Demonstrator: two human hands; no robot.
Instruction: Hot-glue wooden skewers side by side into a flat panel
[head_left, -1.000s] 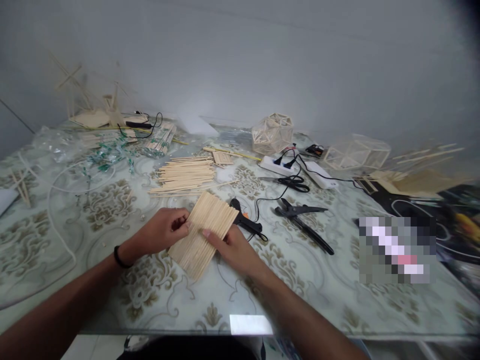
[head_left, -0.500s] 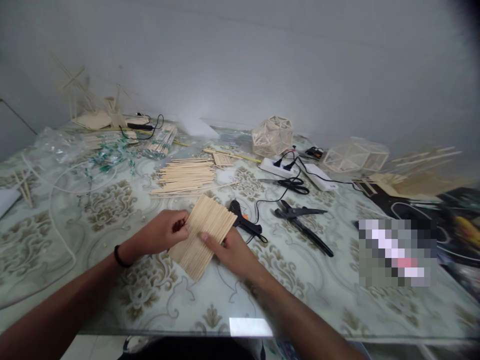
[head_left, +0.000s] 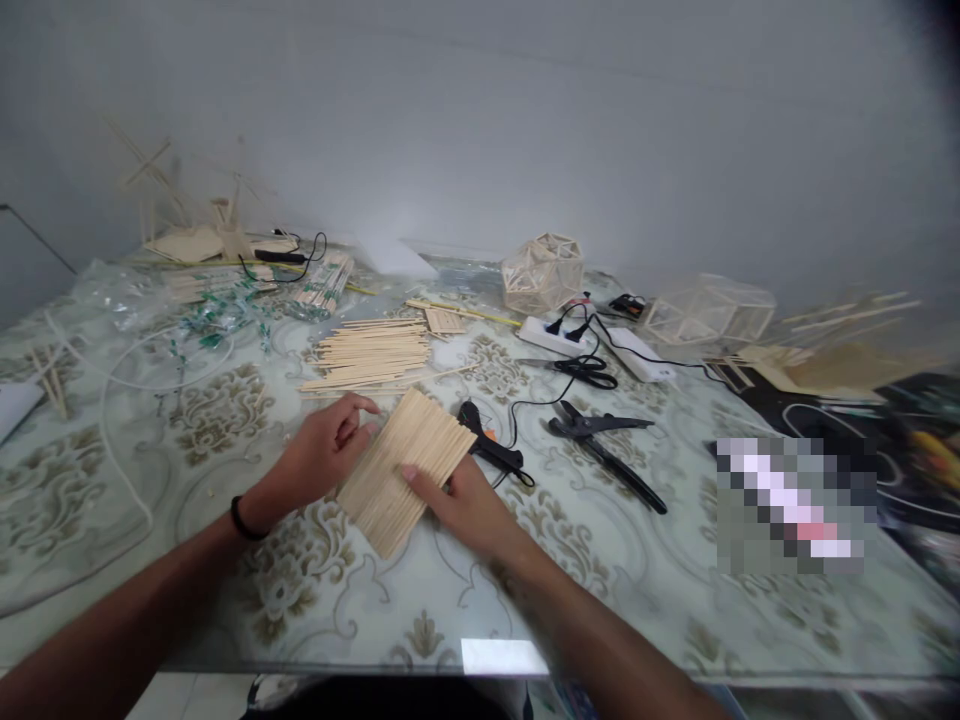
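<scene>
A flat panel of thin wooden sticks [head_left: 397, 490] laid side by side is held at a slant over the table. My right hand [head_left: 461, 500] grips its right edge, thumb on top and the other fingers hidden underneath. By the panel's upper left edge is my left hand [head_left: 322, 455], with a black band on the wrist. Its index finger and thumb are apart, the other fingers curl in, and nothing shows between them. Just behind the panel lies a black glue gun [head_left: 487, 440]. Farther back is a pile of loose sticks [head_left: 375, 352].
Pliers [head_left: 607, 455] and black-handled scissors [head_left: 577, 370] lie to the right. A white power strip [head_left: 555, 335] with plugged cords sits behind them. Geometric stick frames [head_left: 544, 272] stand along the wall. Plastic bags [head_left: 120, 290] and bundled sticks [head_left: 324, 284] occupy the back left.
My left hand has moved slightly left, away from the panel, and its index finger and thumb have spread. The panel and my right hand are almost unchanged.
</scene>
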